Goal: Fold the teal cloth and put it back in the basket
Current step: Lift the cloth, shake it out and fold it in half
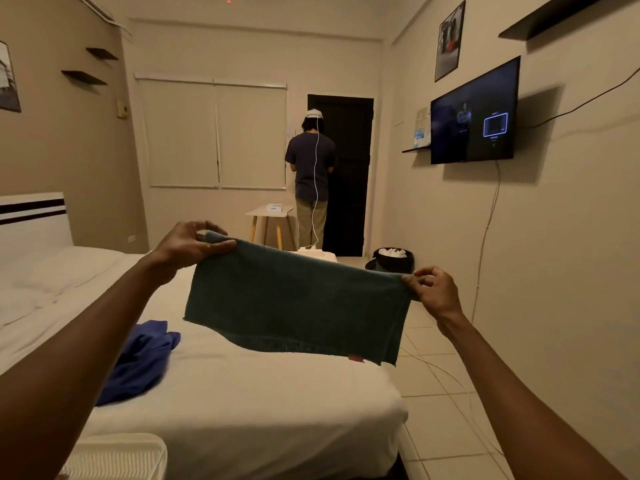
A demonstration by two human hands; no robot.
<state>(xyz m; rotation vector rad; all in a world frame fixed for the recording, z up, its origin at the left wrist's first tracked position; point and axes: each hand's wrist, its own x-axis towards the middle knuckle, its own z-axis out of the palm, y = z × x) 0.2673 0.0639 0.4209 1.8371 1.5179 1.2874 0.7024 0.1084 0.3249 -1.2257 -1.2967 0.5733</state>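
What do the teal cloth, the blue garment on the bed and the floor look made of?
Teal cloth: looks like terry or a similar soft woven towel fabric, matte; nubby surface, frayed lower edge, sags between the left hand and right hand.
Blue garment: thin smooth fabric, slight sheen, crumpled in soft folds; fibre unclear.
Floor: pale glazed tile, probably ceramic; grout lines, faint reflections.
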